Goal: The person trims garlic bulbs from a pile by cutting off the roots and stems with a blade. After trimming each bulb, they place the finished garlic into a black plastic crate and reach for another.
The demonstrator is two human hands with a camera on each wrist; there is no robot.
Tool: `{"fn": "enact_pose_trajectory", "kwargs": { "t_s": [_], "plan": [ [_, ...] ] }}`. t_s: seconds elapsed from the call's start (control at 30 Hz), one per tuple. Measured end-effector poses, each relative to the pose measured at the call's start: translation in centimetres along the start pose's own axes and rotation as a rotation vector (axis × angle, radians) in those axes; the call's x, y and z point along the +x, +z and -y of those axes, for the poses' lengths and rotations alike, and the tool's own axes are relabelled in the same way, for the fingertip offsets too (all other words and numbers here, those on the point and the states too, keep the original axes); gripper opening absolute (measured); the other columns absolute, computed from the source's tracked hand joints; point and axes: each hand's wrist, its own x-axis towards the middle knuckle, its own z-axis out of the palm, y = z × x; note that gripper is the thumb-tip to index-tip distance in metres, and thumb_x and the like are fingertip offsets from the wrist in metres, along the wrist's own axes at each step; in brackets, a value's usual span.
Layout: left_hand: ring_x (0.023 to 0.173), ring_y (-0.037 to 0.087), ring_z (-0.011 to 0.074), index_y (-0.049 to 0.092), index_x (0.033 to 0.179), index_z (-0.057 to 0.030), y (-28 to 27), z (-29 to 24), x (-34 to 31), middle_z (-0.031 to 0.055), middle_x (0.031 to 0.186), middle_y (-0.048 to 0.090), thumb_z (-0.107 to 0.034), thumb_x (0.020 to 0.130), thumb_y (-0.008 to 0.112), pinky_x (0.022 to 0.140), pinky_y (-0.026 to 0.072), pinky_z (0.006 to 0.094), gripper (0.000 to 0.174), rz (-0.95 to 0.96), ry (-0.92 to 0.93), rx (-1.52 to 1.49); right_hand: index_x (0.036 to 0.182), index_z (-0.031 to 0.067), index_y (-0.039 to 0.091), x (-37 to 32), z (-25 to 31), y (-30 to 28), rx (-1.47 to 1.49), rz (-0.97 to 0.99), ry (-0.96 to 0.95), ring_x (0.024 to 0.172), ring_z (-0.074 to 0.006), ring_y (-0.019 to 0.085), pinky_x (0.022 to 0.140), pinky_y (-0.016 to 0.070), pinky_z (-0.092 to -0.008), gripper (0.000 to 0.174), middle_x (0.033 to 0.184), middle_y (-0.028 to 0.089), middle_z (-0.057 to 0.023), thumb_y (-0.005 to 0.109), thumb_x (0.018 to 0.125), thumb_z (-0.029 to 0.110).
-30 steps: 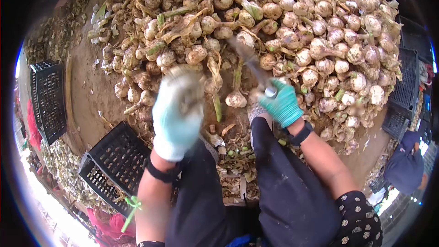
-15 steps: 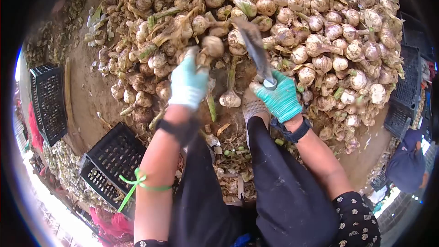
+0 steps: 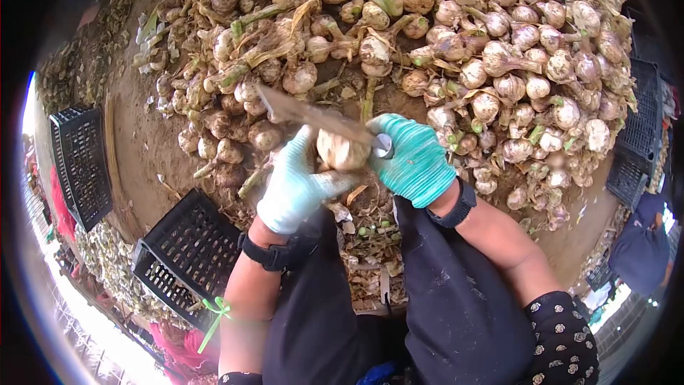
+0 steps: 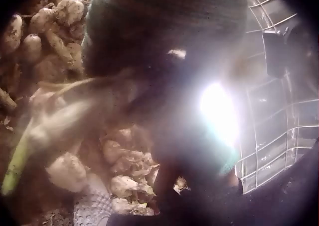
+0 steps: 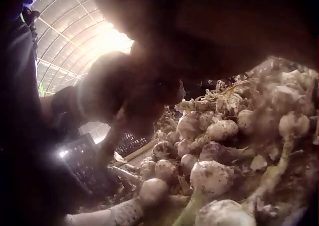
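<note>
In the head view my left hand [image 3: 293,191], in a pale teal and white glove, grips a garlic bulb [image 3: 340,151] between fingers and thumb, above the gap between my knees. My right hand [image 3: 417,160], in a darker teal glove, holds a knife by its handle. The dirt-stained knife blade [image 3: 306,114] points up and left, crossing over the top of the bulb. Both hands are close together here. Glove and glare fill much of the left wrist view, where a blurred pale stem [image 4: 65,119] shows. The right hand is mostly dark in its wrist view.
A big heap of garlic [image 3: 499,64] with stems spreads ahead of both hands. Black crates stand at the left, one near crate [image 3: 189,242] beside my left forearm and one farther crate [image 3: 78,164]. Cut stems and husks [image 3: 370,242] litter the ground between my legs. Another person [image 3: 641,242] is at right.
My left hand swung out to the heap, took up a garlic bulb and came back beside my right hand. The knife turned from pointing away to lying leftward across the bulb.
</note>
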Motion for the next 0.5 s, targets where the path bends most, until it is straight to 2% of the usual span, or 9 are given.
{"fn": "enact_pose_trajectory", "kwargs": {
  "t_s": [0.07,0.1,0.17,0.23,0.33,0.37,0.43,0.47,0.5],
  "plan": [
    [0.102,0.051,0.0177,0.041,0.119,-0.0011,-0.7,-0.5,-0.5,0.0079,0.116,0.05,0.002,0.067,0.066,0.088,0.0415,0.0306,0.058,-0.04,-0.303,-0.249,0.086,0.0069,0.056,0.1,0.1,0.3,-0.067,-0.149,-0.074,0.07,-0.0298,0.058,0.059,0.0463,-0.0384,0.027,0.076,0.057,-0.0123,0.065,0.061,0.012],
    [0.102,0.051,0.0177,0.041,0.119,-0.0011,-0.9,-0.3,-0.9,0.0079,0.116,0.05,0.002,0.067,0.066,0.088,0.0415,0.0306,0.058,-0.044,-0.306,-0.248,0.086,0.0069,0.056,0.0,0.3,0.2,-0.063,-0.147,-0.074,0.07,-0.0298,0.058,0.059,0.0463,-0.0384,0.027,0.076,0.057,-0.0123,0.065,0.061,0.012],
    [0.098,0.053,0.0173,0.046,0.114,-0.0013,-1.2,1.5,-1.4,0.007,0.11,0.053,0.003,0.069,0.065,0.081,0.0452,0.0294,0.049,-0.255,-0.083,-0.27,0.09,0.0069,0.056,-0.3,1.0,-0.7,-0.115,-0.06,-0.114,0.071,-0.0281,0.059,0.058,0.046,-0.0366,0.034,0.079,0.057,-0.0106,0.067,0.059,0.013],
    [0.096,0.054,0.0176,0.048,0.113,-0.0025,-2.9,6.3,-2.3,0.0077,0.107,0.055,0.003,0.072,0.061,0.079,0.047,0.0297,0.043,-0.176,-0.014,-0.124,0.094,0.0061,0.055,-0.5,1.5,-1.0,-0.251,0.031,-0.174,0.069,-0.0268,0.058,0.056,0.0453,-0.0352,0.038,0.079,0.056,-0.0096,0.067,0.058,0.015],
    [0.111,0.044,0.0199,0.032,0.129,-0.0073,-3.2,6.2,-3.7,0.0072,0.127,0.041,-0.02,0.09,0.046,0.094,0.0384,0.0327,0.043,-0.019,0.088,-0.084,0.093,0.0035,0.055,-0.6,2.1,-1.0,-0.276,0.043,-0.28,0.064,-0.0256,0.056,0.054,0.0446,-0.0351,0.037,0.075,0.052,-0.0097,0.064,0.06,0.014],
    [0.111,0.044,0.0199,0.032,0.129,-0.0073,-3.2,6.3,-3.7,0.0072,0.127,0.041,-0.02,0.09,0.046,0.094,0.0384,0.0327,0.043,-0.022,0.086,-0.084,0.093,0.0035,0.055,-0.7,2.3,-0.9,-0.273,0.044,-0.281,0.064,-0.0256,0.056,0.054,0.0446,-0.0351,0.037,0.075,0.052,-0.0097,0.064,0.06,0.014],
    [0.115,0.042,0.0202,0.029,0.13,-0.0071,-3.0,6.2,-3.8,0.0077,0.131,0.037,-0.028,0.091,0.043,0.096,0.0367,0.0337,0.046,-0.028,0.113,-0.231,0.093,0.0029,0.055,-0.8,2.7,-0.8,-0.268,0.012,-0.318,0.064,-0.0247,0.056,0.053,0.0441,-0.0349,0.033,0.074,0.052,-0.0094,0.061,0.061,0.012],
    [0.11,0.046,0.0193,0.033,0.127,-0.0038,-1.8,6.0,-3.8,0.009,0.126,0.042,-0.029,0.091,0.041,0.093,0.0396,0.0328,0.044,-0.083,0.163,-0.751,0.093,0.0029,0.055,-0.9,2.8,-0.7,-0.268,0.013,-0.32,0.064,-0.0247,0.056,0.053,0.0441,-0.0349,0.033,0.074,0.052,-0.0094,0.061,0.061,0.012],
    [0.11,0.046,0.0193,0.033,0.127,-0.0038,-1.6,5.4,-3.7,0.009,0.126,0.042,-0.029,0.091,0.041,0.093,0.0396,0.0328,0.044,-0.085,0.164,-0.752,0.092,0.0029,0.054,-1.0,3.0,-0.6,-0.288,0.018,-0.355,0.064,-0.0242,0.056,0.053,0.0438,-0.0347,0.032,0.074,0.052,-0.0092,0.059,0.062,0.011]
  ]
}}
